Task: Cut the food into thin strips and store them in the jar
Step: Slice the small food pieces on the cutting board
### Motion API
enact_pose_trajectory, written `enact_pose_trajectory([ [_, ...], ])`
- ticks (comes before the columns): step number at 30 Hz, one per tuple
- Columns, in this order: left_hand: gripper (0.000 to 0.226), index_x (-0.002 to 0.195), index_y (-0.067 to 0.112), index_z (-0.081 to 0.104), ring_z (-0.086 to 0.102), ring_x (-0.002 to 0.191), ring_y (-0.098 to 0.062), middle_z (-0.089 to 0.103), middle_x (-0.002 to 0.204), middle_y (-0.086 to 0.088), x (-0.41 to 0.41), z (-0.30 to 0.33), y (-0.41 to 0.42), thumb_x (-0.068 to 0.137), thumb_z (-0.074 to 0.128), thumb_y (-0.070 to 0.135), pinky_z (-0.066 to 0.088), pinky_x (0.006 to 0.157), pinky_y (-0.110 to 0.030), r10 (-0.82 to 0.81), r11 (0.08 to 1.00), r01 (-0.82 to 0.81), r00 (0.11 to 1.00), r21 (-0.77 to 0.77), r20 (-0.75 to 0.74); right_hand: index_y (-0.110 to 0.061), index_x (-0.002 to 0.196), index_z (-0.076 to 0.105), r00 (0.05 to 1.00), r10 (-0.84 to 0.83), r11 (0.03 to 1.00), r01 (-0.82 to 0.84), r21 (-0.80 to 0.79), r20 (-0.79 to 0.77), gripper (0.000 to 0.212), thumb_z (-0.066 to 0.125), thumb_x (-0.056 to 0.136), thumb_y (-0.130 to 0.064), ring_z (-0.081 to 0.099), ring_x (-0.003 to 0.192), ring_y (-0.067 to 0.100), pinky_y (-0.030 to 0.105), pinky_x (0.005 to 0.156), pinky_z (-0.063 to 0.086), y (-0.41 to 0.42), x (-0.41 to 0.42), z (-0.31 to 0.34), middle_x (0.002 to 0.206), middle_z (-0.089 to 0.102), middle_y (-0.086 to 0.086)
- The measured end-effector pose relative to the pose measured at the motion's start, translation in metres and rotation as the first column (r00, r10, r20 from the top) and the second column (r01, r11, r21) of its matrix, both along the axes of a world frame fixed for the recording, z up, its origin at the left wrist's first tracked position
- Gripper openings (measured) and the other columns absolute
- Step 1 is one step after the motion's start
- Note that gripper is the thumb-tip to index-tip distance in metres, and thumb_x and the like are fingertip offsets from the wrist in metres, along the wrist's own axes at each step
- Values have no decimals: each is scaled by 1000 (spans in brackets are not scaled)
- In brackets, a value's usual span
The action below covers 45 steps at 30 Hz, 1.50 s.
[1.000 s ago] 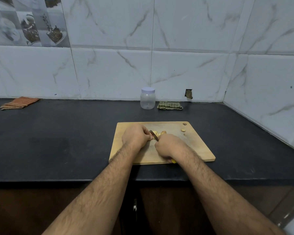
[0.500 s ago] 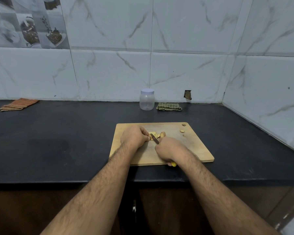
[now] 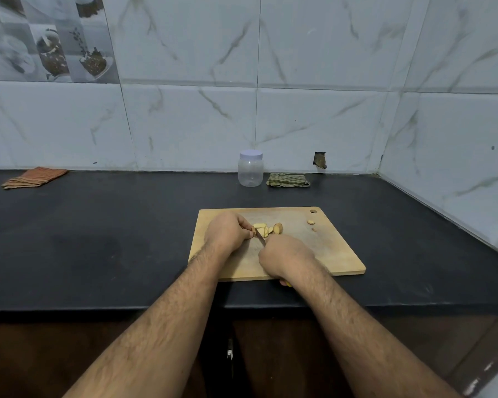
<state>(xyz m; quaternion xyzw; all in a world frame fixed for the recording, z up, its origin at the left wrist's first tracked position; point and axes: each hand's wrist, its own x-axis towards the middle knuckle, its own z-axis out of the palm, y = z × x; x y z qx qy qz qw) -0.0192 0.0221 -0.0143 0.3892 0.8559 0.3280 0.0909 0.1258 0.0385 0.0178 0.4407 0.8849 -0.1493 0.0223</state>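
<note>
A wooden cutting board (image 3: 328, 254) lies on the black counter. My left hand (image 3: 227, 232) pinches a small pale-yellow piece of food (image 3: 255, 230) at its fingertips. Several cut slices (image 3: 268, 229) lie just right of it. My right hand (image 3: 285, 255) grips a knife (image 3: 260, 238), whose blade points up-left onto the food; a yellow handle end (image 3: 286, 283) sticks out below my wrist. Two small bits (image 3: 311, 222) lie near the board's far right corner. A clear plastic jar (image 3: 250, 172) with a pale lid on stands at the back by the wall.
A folded green checked cloth (image 3: 288, 180) lies right of the jar. An orange striped cloth (image 3: 33, 177) lies at the far left. Tiled walls close the back and the right side. The counter's front edge (image 3: 98, 307) runs below the board.
My right hand has drawn back a little toward me with the knife. My left hand stays on the food.
</note>
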Motion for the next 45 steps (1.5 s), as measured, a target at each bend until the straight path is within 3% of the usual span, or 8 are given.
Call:
enact_pose_trajectory([
  [5, 5, 82, 32, 75, 58, 77, -5, 66, 81, 16, 1, -1, -1, 85, 75, 29, 36, 52, -24, 10, 1000, -10, 1000, 2, -4, -12, 113, 58, 1000, -17, 1000, 17, 5, -3, 25, 41, 95, -15, 68, 79, 23, 34, 67, 56, 0, -2, -2, 92, 65, 5],
  [16, 11, 75, 34, 71, 60, 79, -4, 69, 85, 17, 0, -4, 0, 85, 75, 31, 41, 59, -24, 30, 1000, -30, 999, 5, -14, -14, 117, 58, 999, 10, 999, -8, 52, -42, 30, 36, 98, -22, 62, 66, 21, 28, 51, 42, 2, -1, -3, 78, 63, 5],
  [22, 8, 78, 34, 72, 59, 78, -4, 67, 83, 17, 2, -2, 0, 86, 75, 31, 41, 58, -24, 31, 1000, -31, 999, 3, -21, -12, 121, 58, 1000, -8, 999, 9, 33, -27, 31, 37, 98, -20, 66, 78, 23, 33, 63, 54, 1, -3, -2, 86, 64, 6],
  [29, 16, 71, 33, 69, 59, 75, -4, 69, 83, 16, 1, -2, 0, 85, 75, 31, 40, 56, -24, 38, 999, -38, 999, -1, -26, -11, 116, 59, 1000, -22, 999, 22, 26, -1, 29, 38, 98, -20, 64, 77, 23, 32, 59, 50, 1, -8, -3, 89, 66, 7],
  [34, 10, 75, 31, 72, 58, 71, -4, 70, 82, 15, 1, -3, -2, 85, 74, 31, 38, 54, -23, 43, 999, -43, 999, 8, -23, -10, 134, 51, 1000, -26, 999, 26, 30, 10, 38, 39, 99, -18, 64, 88, 27, 35, 72, 53, 0, -10, -2, 108, 65, 10],
  [37, 12, 73, 31, 71, 57, 69, -2, 67, 76, 17, 2, -4, -1, 85, 74, 30, 38, 53, -23, 53, 998, -53, 998, 21, -24, -12, 125, 57, 1000, -16, 999, 17, 45, -22, 33, 38, 98, -18, 67, 93, 26, 37, 75, 56, 2, -9, -5, 106, 66, 8],
  [41, 13, 73, 33, 71, 59, 74, -3, 66, 75, 17, 2, -4, -1, 85, 75, 32, 42, 57, -24, 51, 999, -50, 998, 21, -21, -13, 121, 58, 999, -18, 999, 20, 35, -48, 33, 36, 97, -20, 67, 90, 26, 37, 73, 56, 6, -4, -5, 100, 66, 8],
  [45, 3, 82, 32, 76, 60, 75, -5, 69, 81, 15, 1, -3, -1, 85, 74, 32, 41, 56, -24, 35, 999, -35, 999, 7, -17, -13, 118, 59, 1000, -2, 1000, 3, 30, -10, 31, 37, 97, -21, 65, 69, 22, 29, 54, 48, 7, -2, -3, 87, 66, 6],
])
